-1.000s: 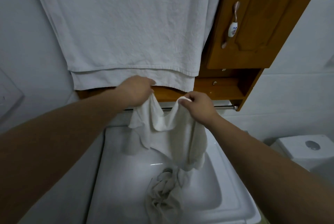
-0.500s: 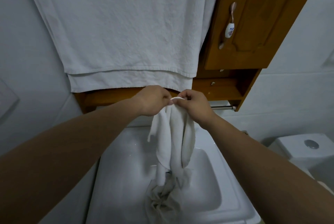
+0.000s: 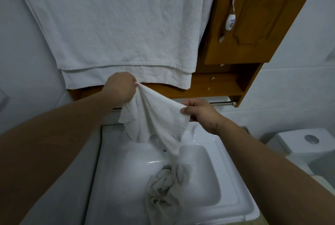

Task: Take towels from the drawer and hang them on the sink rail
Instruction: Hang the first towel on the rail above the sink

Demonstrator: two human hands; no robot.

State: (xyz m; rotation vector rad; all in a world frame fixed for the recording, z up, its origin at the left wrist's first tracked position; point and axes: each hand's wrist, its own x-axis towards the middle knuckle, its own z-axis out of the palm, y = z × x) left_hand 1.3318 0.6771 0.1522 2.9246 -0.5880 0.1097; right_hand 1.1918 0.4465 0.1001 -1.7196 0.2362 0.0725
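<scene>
Both hands pinch the small white towel (image 3: 155, 115) by its top edge, left hand (image 3: 120, 87) higher and farther, right hand (image 3: 200, 111) lower, nearer. The rail (image 3: 222, 103) runs left-right just beyond, behind the stretched edge, above the sink (image 3: 233, 175).

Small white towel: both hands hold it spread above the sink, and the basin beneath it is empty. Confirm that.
Not quite. In the head view the left hand and right hand do hold the small white towel spread, but the sink basin holds a crumpled greyish cloth.
</scene>
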